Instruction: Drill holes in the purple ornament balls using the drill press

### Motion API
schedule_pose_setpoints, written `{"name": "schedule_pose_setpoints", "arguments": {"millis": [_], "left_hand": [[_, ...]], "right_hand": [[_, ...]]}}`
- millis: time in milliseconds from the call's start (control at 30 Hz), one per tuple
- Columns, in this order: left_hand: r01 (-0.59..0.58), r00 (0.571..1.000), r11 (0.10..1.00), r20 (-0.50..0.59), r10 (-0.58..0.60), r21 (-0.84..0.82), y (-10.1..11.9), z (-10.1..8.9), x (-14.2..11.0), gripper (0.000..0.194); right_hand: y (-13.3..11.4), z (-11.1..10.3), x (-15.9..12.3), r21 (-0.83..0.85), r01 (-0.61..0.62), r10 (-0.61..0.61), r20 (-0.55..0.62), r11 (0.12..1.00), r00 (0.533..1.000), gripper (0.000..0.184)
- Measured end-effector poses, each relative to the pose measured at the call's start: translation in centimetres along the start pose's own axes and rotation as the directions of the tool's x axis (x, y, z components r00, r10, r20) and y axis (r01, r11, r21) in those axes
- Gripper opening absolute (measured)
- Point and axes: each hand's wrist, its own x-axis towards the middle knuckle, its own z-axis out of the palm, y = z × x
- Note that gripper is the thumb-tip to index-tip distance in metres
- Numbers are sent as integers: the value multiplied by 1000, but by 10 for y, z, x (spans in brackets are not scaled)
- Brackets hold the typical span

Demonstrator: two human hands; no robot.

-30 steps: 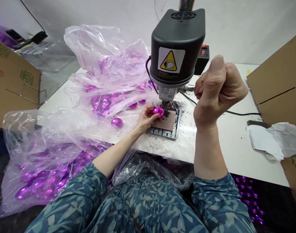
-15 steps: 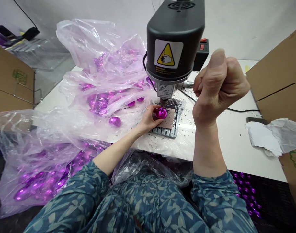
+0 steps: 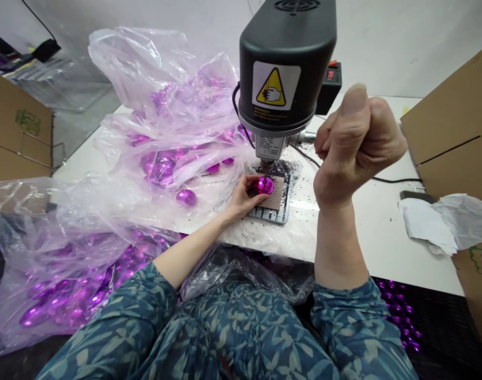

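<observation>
My left hand (image 3: 243,196) pinches a shiny purple ball (image 3: 266,185) between thumb and fingers. The ball rests on a brown board (image 3: 276,198) on the metal base (image 3: 268,215) of a black bench drill press (image 3: 286,58). The chuck (image 3: 267,164) is right above the ball, and a dark spot shows at the ball's top; I cannot tell whether the bit is inside. My right hand (image 3: 352,145) is raised in a fist beside the drill head, closed at the end of its feed lever (image 3: 305,138); the grip itself is hidden by the fingers.
Clear plastic bags (image 3: 146,121) with many purple balls cover the table's left side and hang over its front. One loose purple ball (image 3: 186,197) lies left of my hand. Dark shavings surround the base. Cardboard boxes (image 3: 454,121) and crumpled white paper (image 3: 426,224) are on the right.
My left hand has shifted slightly right with the purple ball, whose top now faces up more evenly under the chuck. My right hand has stayed nearly still.
</observation>
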Motion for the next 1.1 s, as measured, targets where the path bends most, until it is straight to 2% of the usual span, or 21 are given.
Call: {"name": "schedule_pose_setpoints", "arguments": {"millis": [100, 233, 400, 633, 767, 933, 1033, 1100], "left_hand": [[7, 1000, 1000, 1, -7, 9, -1, 1, 0, 65], [-15, 1000, 1000, -12, 15, 25, -3, 1, 1, 65], [-10, 1000, 999, -15, 11, 32, -3, 1, 0, 67], [2, 1000, 1000, -2, -2, 16, -4, 0, -1, 66], [-3, 1000, 1000, -2, 3, -16, -5, 1, -1, 66], [-17, 1000, 1000, 15, 17, 5, -6, 0, -1, 68], [-26, 999, 1000, 21, 26, 2, -6, 0, -1, 67], [-30, 999, 1000, 19, 30, -3, -7, 0, -2, 68]], "right_hand": [[-3, 1, 1, 90, 4, -3, -8, 996, 1000, 65], [-3, 1, -5, 95, -2, 4, -22, 996, 1000, 66], [2, 0, -20, 202, 177, -162, -86, 963, 983, 58], [7, -1, -33, 231, 195, -169, -128, 953, 977, 55], [16, -1, -39, 206, 304, -272, -168, 930, 948, 54], [28, -6, -51, 226, 406, -387, -122, 886, 914, 54], [22, -4, -49, 149, 378, -356, -154, 914, 922, 59], [13, 0, -37, 110, 282, -261, -176, 953, 949, 60]]}}
